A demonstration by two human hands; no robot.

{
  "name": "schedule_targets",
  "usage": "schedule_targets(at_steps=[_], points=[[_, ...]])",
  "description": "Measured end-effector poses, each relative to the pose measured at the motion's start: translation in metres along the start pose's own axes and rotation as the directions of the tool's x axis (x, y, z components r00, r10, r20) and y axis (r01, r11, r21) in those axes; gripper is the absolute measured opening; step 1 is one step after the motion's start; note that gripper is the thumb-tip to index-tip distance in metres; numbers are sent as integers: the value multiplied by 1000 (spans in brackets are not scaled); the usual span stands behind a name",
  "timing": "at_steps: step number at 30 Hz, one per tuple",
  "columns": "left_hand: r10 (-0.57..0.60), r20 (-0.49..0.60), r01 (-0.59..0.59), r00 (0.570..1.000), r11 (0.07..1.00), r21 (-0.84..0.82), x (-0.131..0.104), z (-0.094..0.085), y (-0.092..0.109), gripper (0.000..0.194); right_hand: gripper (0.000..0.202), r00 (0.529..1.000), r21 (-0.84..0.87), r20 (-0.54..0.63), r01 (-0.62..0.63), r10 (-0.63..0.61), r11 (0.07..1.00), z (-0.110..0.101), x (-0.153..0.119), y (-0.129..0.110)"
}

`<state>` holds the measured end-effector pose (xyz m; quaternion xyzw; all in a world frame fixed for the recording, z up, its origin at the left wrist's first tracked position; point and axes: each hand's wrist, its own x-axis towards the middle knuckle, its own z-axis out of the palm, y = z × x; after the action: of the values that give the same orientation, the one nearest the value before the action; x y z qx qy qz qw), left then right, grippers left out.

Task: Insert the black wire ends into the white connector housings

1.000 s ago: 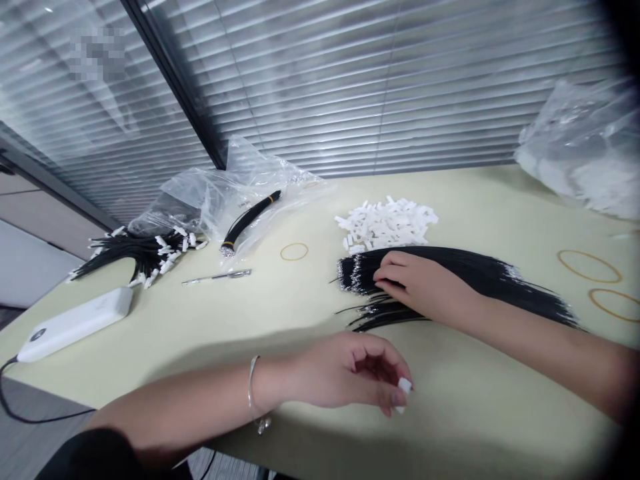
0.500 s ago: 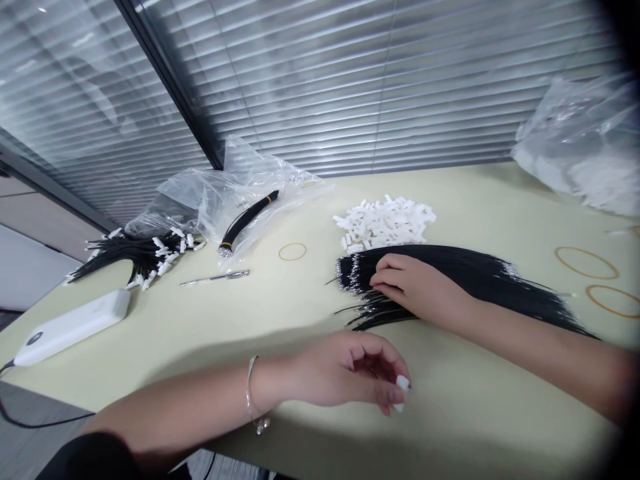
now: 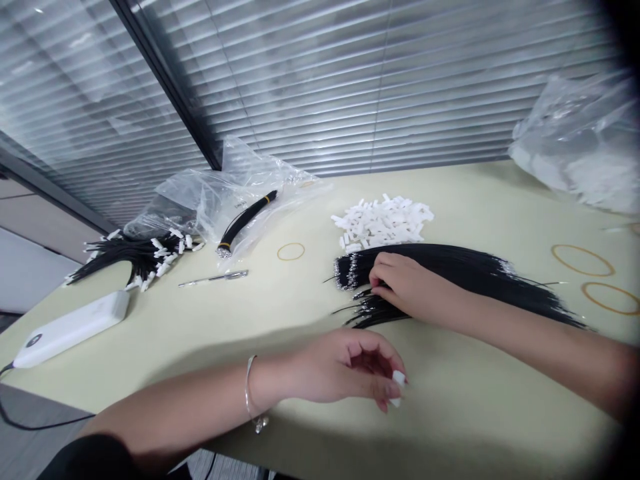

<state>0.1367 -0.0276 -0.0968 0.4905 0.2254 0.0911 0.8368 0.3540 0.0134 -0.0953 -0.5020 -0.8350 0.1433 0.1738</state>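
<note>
My left hand [image 3: 345, 368] pinches a small white plastic connector housing [image 3: 397, 380] between thumb and fingertips, low over the table's near side. Farther off, my right hand [image 3: 400, 283] rests on a wide bundle of black wires [image 3: 450, 263] with bright metal terminals at their ends. Its fingertips are closed at the wires near the left end, and a few loose strands lie below them. Behind the bundle is a heap of white connector housings [image 3: 383, 220].
At the left lie black wires with white connectors [image 3: 165, 260], a pen [image 3: 214, 279] and a white corded device [image 3: 75, 327]. A rubber-banded wire bundle [image 3: 247, 221] rests on a clear plastic bag [image 3: 200, 200]. Rubber bands [image 3: 583, 260] and another bag [image 3: 580, 153] are at the right.
My right hand has shifted very slightly at the wire bundle, its fingertips still closed there. My left hand holds the white connector housing almost in the same spot.
</note>
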Motion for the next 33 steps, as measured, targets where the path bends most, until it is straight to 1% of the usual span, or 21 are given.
schedule_targets(at_steps=[3,5,7,10,12,15,19,23,28,33], points=[[32,-2,-32,999,998,-50,0,0,-1,32,12,999,59,-30,-38,40,998,0,-5,-3],[59,-18,-60,998,995,-79,-1,2,0,33,11,996,129,-54,-65,72,989,-3,-10,-5],[92,-59,-97,994,992,-82,-2,3,3,31,11,990,213,-85,-95,115,972,-6,-15,-6],[144,-149,-155,978,986,-65,-2,3,7,28,18,973,330,-139,-131,185,935,-9,-21,-8],[169,-195,-185,966,981,-66,-1,2,7,28,24,966,398,-161,-125,204,909,-8,-22,-9],[181,-202,-197,963,978,-65,1,0,6,28,26,969,464,-176,-75,175,883,-4,-21,-10],[162,-181,-172,970,984,-43,1,-1,5,27,24,969,487,-206,-19,136,873,1,-20,-11],[150,-193,-162,970,986,-47,1,-1,7,28,20,958,497,-242,-14,154,868,0,-20,-11],[157,-183,-171,970,983,-61,2,-2,7,27,18,946,495,-257,-46,197,868,-4,-20,-10],[156,-186,-170,970,984,-58,3,-3,6,28,21,941,471,-199,-154,274,869,-8,-20,-6]])
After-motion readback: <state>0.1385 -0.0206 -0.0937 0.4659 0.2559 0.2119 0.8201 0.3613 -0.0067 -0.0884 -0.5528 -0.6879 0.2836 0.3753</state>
